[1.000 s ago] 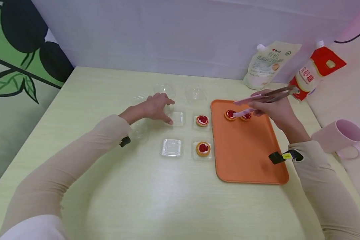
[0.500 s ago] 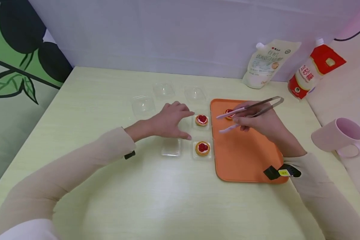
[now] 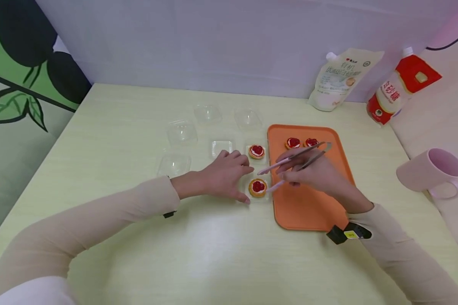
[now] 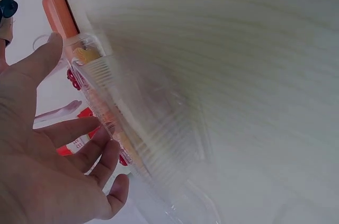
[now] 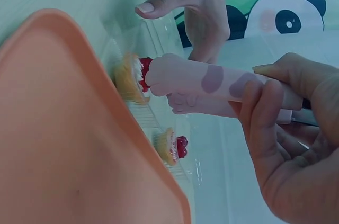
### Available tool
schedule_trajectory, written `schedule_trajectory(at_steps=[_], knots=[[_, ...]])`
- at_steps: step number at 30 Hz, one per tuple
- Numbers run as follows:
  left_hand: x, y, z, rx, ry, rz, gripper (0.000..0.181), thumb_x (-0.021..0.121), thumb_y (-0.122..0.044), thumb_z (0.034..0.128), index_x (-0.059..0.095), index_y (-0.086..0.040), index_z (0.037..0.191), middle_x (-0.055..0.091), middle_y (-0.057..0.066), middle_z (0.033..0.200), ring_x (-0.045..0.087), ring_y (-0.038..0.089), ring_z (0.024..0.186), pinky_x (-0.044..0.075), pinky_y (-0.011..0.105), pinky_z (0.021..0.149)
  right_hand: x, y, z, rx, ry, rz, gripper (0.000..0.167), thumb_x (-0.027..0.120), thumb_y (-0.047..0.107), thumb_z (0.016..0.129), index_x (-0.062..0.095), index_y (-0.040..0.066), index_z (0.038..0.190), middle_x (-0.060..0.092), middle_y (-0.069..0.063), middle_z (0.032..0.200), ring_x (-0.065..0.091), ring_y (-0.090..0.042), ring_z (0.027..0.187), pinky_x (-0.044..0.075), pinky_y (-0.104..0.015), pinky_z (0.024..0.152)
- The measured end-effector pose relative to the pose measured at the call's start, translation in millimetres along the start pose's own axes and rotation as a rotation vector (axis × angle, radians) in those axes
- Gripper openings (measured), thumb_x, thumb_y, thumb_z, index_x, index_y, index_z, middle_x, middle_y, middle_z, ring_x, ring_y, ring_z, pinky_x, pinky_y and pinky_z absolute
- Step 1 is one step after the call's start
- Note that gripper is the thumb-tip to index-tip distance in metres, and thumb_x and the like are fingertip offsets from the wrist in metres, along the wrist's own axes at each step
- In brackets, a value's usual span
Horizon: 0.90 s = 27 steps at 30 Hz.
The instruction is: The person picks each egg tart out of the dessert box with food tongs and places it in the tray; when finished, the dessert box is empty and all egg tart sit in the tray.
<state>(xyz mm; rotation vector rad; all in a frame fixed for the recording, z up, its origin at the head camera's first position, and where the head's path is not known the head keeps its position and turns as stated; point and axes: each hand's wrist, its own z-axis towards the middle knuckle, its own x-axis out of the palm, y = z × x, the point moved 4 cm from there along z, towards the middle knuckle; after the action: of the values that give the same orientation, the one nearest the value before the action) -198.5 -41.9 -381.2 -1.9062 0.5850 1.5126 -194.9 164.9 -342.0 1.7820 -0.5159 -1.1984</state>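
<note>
Pinched in my right hand [image 3: 314, 171] is a pair of pink-tipped tongs [image 5: 204, 78]; their parted, paw-shaped tips are at the front berry tart [image 3: 258, 187]. Whether they touch it I cannot tell. That tart sits in a clear plastic container base, and another tart [image 3: 256, 151] sits in a base behind it. My left hand [image 3: 227, 174] lies just left of the front tart, thumb and fingers spread around its side of the container, gripping nothing. Part of the front left container is hidden under this hand, while an unfilled clear container [image 3: 221, 148] shows behind it.
Two more tarts [image 3: 293, 143] lie at the back of the orange tray [image 3: 309, 216]. Clear lids [image 3: 181, 132] stand at the back left. A white pouch [image 3: 337, 82], a red sugar bag [image 3: 393, 93] and a pink mug [image 3: 429, 171] are at the right.
My left hand has moved right and forward toward me, from the back containers to the front tart. The right hand has brought the tongs left and nearer, from the tray's tarts to that tart.
</note>
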Motion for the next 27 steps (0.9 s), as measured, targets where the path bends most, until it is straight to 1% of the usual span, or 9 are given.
schedule_trajectory(at_steps=[2,4,8,11,15,17,22,24,27], knots=[[1.5,-0.1,0.6,0.000,0.003,0.006,0.083,0.078,-0.064,0.0747,0.061,-0.012,0.137,0.056,0.003,0.126,0.045,0.022,0.118,0.034,0.043,0.097,3,0,0.8,0.001,0.013,-0.022,0.026,0.070,0.003,0.086,0.069,0.005,0.112,0.075,-0.021,0.097,0.061,-0.020,0.058,0.053,-0.033,0.057],[2.2,-0.2,1.1,0.004,0.000,0.004,0.082,0.078,-0.063,0.0747,0.061,-0.012,0.137,0.056,0.003,0.126,0.045,0.022,0.117,0.034,0.043,0.097,6,0,1.9,-0.002,0.015,-0.040,0.026,0.070,0.003,0.086,0.069,0.005,0.112,0.075,-0.019,0.096,0.062,-0.018,0.059,0.053,-0.030,0.056],[2.1,-0.7,1.6,0.011,-0.002,-0.006,0.080,0.078,-0.062,0.0747,0.063,-0.012,0.135,0.057,0.003,0.124,0.046,0.022,0.116,0.034,0.043,0.095,10,0,3.4,0.010,0.020,-0.032,0.025,0.071,0.002,0.085,0.070,0.004,0.110,0.076,-0.015,0.095,0.065,-0.017,0.061,0.055,-0.029,0.057],[1.9,-1.4,1.2,0.015,-0.001,-0.012,0.079,0.079,-0.062,0.0746,0.064,-0.012,0.134,0.057,0.002,0.122,0.046,0.021,0.115,0.034,0.042,0.094,14,3,4.5,-0.027,0.024,-0.051,0.025,0.072,0.000,0.083,0.071,0.002,0.109,0.076,-0.015,0.094,0.069,-0.017,0.066,0.056,-0.029,0.058],[2.1,-1.3,0.9,0.017,-0.003,-0.010,0.078,0.079,-0.061,0.0748,0.065,-0.011,0.132,0.057,0.002,0.120,0.046,0.021,0.114,0.034,0.042,0.093,18,10,6.0,-0.099,0.026,-0.099,0.026,0.071,-0.005,0.080,0.071,0.000,0.106,0.076,-0.016,0.091,0.071,-0.016,0.070,0.057,-0.029,0.057],[2.2,-1.3,0.9,0.018,-0.006,-0.007,0.077,0.079,-0.061,0.0750,0.066,-0.011,0.132,0.058,0.003,0.119,0.046,0.021,0.114,0.034,0.042,0.093,20,13,6.3,-0.101,0.030,-0.121,0.025,0.072,-0.004,0.080,0.071,0.000,0.105,0.076,-0.015,0.090,0.070,-0.017,0.069,0.057,-0.028,0.057],[1.7,-2.3,0.6,0.018,-0.003,0.004,0.075,0.079,-0.060,0.0754,0.066,-0.011,0.131,0.058,0.003,0.118,0.046,0.022,0.114,0.034,0.042,0.092,26,15,7.5,-0.120,0.054,-0.190,0.025,0.075,0.001,0.081,0.072,0.002,0.106,0.076,-0.007,0.088,0.071,-0.017,0.077,0.056,-0.026,0.063],[1.8,-3.0,1.1,0.017,0.008,-0.002,0.075,0.079,-0.060,0.0759,0.066,-0.011,0.132,0.058,0.003,0.118,0.046,0.022,0.114,0.034,0.042,0.093,30,15,7.8,-0.129,0.066,-0.219,0.025,0.076,0.003,0.081,0.072,0.002,0.106,0.075,-0.004,0.084,0.070,-0.015,0.077,0.055,-0.026,0.064],[1.6,-4.0,1.9,0.012,0.028,-0.015,0.076,0.078,-0.059,0.0770,0.064,-0.011,0.134,0.058,0.004,0.119,0.045,0.022,0.114,0.034,0.042,0.093,33,15,7.9,-0.125,0.071,-0.265,0.025,0.078,0.004,0.081,0.071,0.002,0.104,0.072,-0.001,0.076,0.065,-0.014,0.068,0.053,-0.026,0.062]])
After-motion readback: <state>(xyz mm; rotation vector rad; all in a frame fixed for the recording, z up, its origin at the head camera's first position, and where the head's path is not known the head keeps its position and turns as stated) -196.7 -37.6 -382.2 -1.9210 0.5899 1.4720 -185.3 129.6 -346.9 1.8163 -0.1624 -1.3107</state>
